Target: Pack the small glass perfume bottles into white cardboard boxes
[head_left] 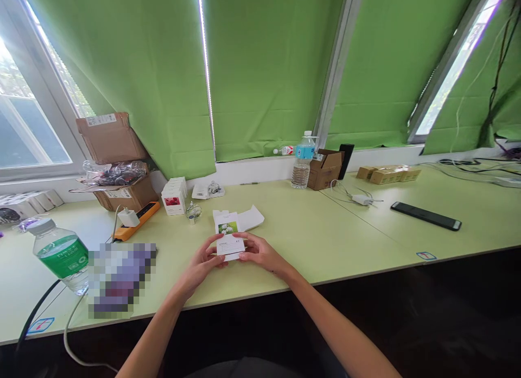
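Observation:
Between both hands is a small white card box (230,245) with a picture of white flowers and green leaves on its face. My left hand (207,257) grips its left edge, thumb near the lower corner. Closed on the right edge is my right hand (259,252), fingers on the face and thumb low. Behind the box, white folded cardboard (251,218) lies on the table. A small clear and silvery object (192,211) stands beyond my left hand, beside a row of white boxes (173,199) with a red picture.
A water bottle (61,256) and a blurred-out patch (122,280) are at left, near an orange power strip (138,220). Toward the back stand a large bottle (303,163) and a brown carton (324,170). A black phone (425,215) and white charger (361,199) lie to the right.

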